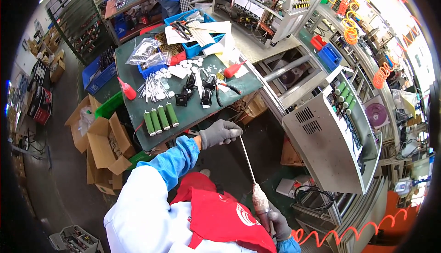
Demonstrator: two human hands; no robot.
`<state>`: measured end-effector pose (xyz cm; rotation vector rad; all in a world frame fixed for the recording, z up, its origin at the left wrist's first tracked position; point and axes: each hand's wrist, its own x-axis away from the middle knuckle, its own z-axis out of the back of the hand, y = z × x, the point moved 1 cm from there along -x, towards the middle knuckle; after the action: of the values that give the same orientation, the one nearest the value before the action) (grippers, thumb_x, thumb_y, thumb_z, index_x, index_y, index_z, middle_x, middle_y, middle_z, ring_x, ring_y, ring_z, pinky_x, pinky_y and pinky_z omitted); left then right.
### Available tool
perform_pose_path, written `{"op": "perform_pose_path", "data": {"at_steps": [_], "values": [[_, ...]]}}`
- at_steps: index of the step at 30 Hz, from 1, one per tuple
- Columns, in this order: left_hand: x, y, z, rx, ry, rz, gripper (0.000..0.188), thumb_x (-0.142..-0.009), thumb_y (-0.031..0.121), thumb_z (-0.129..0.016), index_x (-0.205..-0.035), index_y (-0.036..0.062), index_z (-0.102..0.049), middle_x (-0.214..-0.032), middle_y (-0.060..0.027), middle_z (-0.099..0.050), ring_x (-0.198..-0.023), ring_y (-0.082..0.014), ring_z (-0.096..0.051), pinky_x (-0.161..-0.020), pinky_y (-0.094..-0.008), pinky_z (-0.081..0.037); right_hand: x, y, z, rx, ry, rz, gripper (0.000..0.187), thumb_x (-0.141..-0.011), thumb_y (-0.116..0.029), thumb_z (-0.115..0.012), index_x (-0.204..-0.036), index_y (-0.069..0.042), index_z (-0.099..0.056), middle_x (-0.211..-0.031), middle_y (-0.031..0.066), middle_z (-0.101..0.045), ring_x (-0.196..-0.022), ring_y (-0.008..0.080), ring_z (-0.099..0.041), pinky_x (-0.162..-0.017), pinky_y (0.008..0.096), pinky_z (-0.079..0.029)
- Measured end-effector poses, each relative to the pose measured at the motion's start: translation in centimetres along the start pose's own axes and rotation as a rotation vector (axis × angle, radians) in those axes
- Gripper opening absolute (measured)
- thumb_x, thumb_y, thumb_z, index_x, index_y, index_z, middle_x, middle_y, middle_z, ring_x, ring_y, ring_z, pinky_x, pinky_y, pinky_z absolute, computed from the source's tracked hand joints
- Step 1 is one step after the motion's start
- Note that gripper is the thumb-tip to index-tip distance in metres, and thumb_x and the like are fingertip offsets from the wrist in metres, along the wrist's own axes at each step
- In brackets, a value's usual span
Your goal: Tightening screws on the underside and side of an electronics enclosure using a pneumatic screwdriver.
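Observation:
My right hand [279, 225], in a grey glove, is wrapped round a pneumatic screwdriver [260, 198] at the lower right, its body bound in whitish, stained wrapping. A long thin bit [247, 160] runs up and away from it. At the bit's far end my left hand [221, 133], also gloved in grey, has its fingers pinched together; whether a small screw is there too, I cannot make out. Beyond the left hand, several green rollers [161, 120] with white ends lie on the green-topped table [195, 116]. Black brackets [187, 92] and pliers [219, 95] are farther back.
An orange coiled hose [347, 237] stretches along the lower right. A grey metal machine housing [317, 136] with more green rollers [343, 97] stands at right. White rods, discs, red bottles [127, 90] and blue bins [195, 48] crowd the table. Open cartons [106, 147] stand on the left.

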<state>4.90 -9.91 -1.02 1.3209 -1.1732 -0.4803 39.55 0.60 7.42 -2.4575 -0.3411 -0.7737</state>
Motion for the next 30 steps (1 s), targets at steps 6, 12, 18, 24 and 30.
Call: {"op": "perform_pose_path", "data": {"at_steps": [6,12,18,24,30], "values": [[-3.1,-4.1,3.5,1.019,0.341,-0.082,0.018,-0.092,0.018,-0.06,-0.102,0.0036,-0.064,-0.076,-0.003,-0.058,-0.064,-0.0133,-0.057,-0.048,-0.0203,-0.043,-1.8,-0.4,-2.8,0.237,0.184,0.146,0.095,-0.066,-0.027,-0.072,-0.147,-0.002,-0.029,-0.106,0.0088,-0.057,-0.081,0.0142,-0.058,-0.075,0.0269,-0.048],[-7.4,-7.9,9.1,1.444,0.625,-0.03,0.041,-0.094,0.044,-0.057,-0.077,0.0079,-0.058,-0.066,0.0016,-0.05,-0.057,-0.0107,-0.05,-0.046,-0.0203,-0.04,-1.0,0.4,-1.1,0.296,0.229,0.13,0.094,-0.067,-0.026,-0.072,-0.147,-0.002,-0.029,-0.107,0.0086,-0.056,-0.082,0.0139,-0.058,-0.076,0.0276,-0.049],[-11.6,-8.8,11.1,1.746,0.27,-0.134,0.055,-0.09,0.06,-0.054,-0.059,0.0166,-0.038,-0.052,0.0063,-0.032,-0.043,-0.0081,-0.036,-0.038,-0.0215,-0.031,-0.6,1.7,-1.5,0.186,0.317,0.192,0.094,-0.068,-0.026,-0.072,-0.148,-0.002,-0.029,-0.108,0.0095,-0.057,-0.081,0.0136,-0.059,-0.074,0.0274,-0.05],[-11.3,-8.5,11.7,1.653,-0.002,-0.202,0.06,-0.09,0.065,-0.05,-0.055,0.0175,-0.037,-0.047,0.0068,-0.03,-0.035,-0.0069,-0.028,-0.031,-0.0222,-0.022,0.5,3.7,-1.0,0.12,0.373,0.245,0.092,-0.067,-0.027,-0.072,-0.146,-0.002,-0.031,-0.108,0.008,-0.057,-0.079,0.0121,-0.058,-0.07,0.0259,-0.049],[-5.5,-3.7,1.5,1.178,0.031,0.113,0.037,-0.089,0.049,-0.063,-0.08,0.0153,-0.052,-0.061,0.0037,-0.046,-0.045,-0.004,-0.035,-0.034,-0.0156,-0.026,2.9,4.2,0.9,0.098,0.376,0.312,0.091,-0.068,-0.023,-0.072,-0.147,-0.003,-0.031,-0.11,0.0078,-0.056,-0.079,0.0122,-0.058,-0.069,0.0257,-0.049]]}}
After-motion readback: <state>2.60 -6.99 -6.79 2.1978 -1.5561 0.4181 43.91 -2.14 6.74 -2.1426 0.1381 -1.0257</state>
